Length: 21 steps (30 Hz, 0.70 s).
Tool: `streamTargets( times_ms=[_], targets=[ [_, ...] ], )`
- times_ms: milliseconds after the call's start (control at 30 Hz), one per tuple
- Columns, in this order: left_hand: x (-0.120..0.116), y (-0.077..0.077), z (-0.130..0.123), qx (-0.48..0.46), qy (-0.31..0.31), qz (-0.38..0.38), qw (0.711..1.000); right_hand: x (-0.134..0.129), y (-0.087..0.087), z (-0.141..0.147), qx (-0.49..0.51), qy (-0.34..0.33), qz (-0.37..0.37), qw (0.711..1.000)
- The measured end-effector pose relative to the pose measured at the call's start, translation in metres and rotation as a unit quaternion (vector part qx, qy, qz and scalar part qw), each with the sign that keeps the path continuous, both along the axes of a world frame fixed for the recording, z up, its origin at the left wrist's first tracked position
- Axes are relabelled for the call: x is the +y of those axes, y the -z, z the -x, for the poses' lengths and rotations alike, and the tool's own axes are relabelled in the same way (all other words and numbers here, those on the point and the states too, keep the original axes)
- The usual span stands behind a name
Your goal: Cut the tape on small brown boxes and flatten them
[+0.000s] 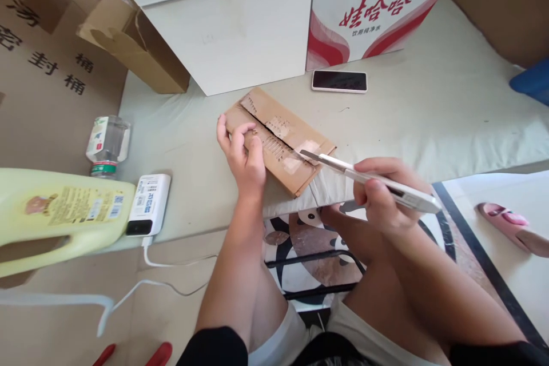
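Observation:
A flat brown cardboard box (pixel 281 140) lies near the front edge of the pale covered surface, with a dark slit along its taped middle seam. My left hand (pixel 244 154) grips its left end, thumb and fingers bent over the top and edge. In my right hand (pixel 386 191) is a white utility knife (pixel 412 199), its blade extended. The blade tip points left over the right part of the seam; whether it touches the cardboard I cannot tell.
Behind the box stand a white carton (pixel 240 28), a red-and-white carton (pixel 369 17) and a phone (pixel 339 81). At the left are a clear bottle (pixel 112 138), a cabled white power bank (pixel 148 204) and a yellow jug (pixel 64 211). A small open carton (pixel 146 46) leans behind.

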<state>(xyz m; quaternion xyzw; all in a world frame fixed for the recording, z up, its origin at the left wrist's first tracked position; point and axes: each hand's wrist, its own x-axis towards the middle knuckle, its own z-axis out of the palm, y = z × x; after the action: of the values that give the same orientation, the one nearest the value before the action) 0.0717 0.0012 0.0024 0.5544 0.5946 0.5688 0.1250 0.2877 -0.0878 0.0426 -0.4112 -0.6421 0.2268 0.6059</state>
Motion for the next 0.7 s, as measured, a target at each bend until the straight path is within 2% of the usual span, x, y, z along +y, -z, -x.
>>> streamTargets(
  times_ms=[133,233,533,700],
  targets=[
    [-0.002,-0.004,-0.003,-0.014,0.004,0.009,1.000,0.003,-0.006,0.000,-0.160,-0.012,-0.057,0.985],
    [-0.003,-0.006,-0.004,-0.023,0.010,0.014,1.000,0.004,-0.007,0.000,-0.168,-0.021,-0.095,0.981],
    [-0.003,-0.004,-0.004,-0.030,0.019,0.000,0.999,0.002,0.004,0.005,-0.052,-0.012,0.079,0.995],
    [-0.003,-0.005,-0.002,-0.024,0.026,0.007,0.999,-0.002,-0.006,0.012,-0.039,0.023,0.136,0.990]
  ],
)
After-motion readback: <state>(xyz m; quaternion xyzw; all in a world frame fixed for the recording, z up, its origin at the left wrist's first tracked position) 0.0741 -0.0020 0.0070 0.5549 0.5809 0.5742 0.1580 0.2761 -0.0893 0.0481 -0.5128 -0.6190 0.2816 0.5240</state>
